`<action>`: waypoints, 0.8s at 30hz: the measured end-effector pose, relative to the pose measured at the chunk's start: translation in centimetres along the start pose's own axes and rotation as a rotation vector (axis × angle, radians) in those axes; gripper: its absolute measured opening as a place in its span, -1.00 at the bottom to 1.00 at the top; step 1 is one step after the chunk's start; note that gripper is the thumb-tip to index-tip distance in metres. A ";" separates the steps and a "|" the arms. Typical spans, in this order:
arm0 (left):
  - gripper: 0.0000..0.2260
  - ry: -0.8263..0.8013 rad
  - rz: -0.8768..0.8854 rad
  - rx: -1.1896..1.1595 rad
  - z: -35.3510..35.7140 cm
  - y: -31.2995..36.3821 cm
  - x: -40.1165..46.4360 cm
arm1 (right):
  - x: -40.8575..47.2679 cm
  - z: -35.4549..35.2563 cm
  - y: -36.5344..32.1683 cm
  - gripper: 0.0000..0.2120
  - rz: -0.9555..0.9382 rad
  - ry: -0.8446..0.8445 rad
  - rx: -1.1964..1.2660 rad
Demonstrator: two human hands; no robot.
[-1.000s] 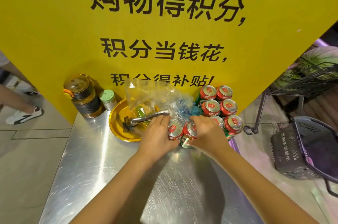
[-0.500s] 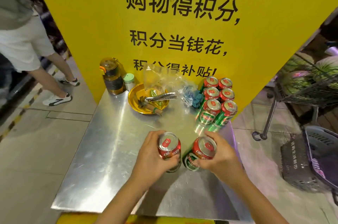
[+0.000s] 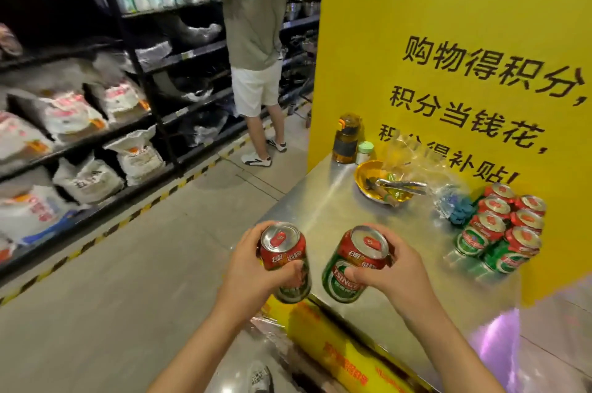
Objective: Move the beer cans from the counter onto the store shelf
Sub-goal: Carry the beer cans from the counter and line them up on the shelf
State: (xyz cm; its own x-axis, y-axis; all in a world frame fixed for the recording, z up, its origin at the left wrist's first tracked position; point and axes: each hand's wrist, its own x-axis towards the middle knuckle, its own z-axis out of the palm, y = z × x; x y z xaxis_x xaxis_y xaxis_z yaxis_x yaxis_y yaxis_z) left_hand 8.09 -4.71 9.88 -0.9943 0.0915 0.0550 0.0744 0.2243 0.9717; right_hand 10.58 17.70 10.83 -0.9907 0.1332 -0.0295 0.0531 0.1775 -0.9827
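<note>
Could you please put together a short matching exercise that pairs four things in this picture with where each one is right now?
Things:
1. left hand's beer can
2. cluster of six beer cans
3. metal tongs
4. amber bottle

Places:
A. lying across the yellow dish
B. standing at the counter's back left corner, by the yellow sign
C. held past the counter's near left edge
D. standing on the counter's right side, against the sign

Pairs: 1-C, 2-D, 3-A, 4-B
</note>
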 end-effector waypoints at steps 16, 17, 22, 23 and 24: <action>-0.52 0.594 -0.028 -0.083 -27.0 0.8 -0.9 | 9.4 28.5 -11.7 -0.38 -0.183 -0.576 0.035; -0.52 0.610 -0.032 -0.067 -29.2 0.3 -0.4 | 10.2 30.9 -12.3 -0.38 -0.194 -0.591 0.043; -0.52 0.637 -0.074 0.013 -39.8 -2.2 2.9 | 14.2 42.0 -14.7 -0.37 -0.220 -0.608 0.064; -0.53 0.635 -0.081 0.020 -41.7 -2.6 3.8 | 15.1 43.9 -15.1 -0.38 -0.223 -0.614 0.069; -0.53 0.632 -0.081 0.024 -43.4 -2.9 4.8 | 16.0 45.5 -15.6 -0.39 -0.223 -0.616 0.071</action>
State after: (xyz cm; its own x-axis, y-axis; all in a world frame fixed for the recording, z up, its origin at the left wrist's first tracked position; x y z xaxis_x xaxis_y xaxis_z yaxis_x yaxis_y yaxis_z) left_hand -0.19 -47.05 17.33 -0.8496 -0.5150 0.1140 -0.0083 0.2292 0.9733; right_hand -11.80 -27.29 17.33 -0.8684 -0.4860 0.0981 -0.1495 0.0681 -0.9864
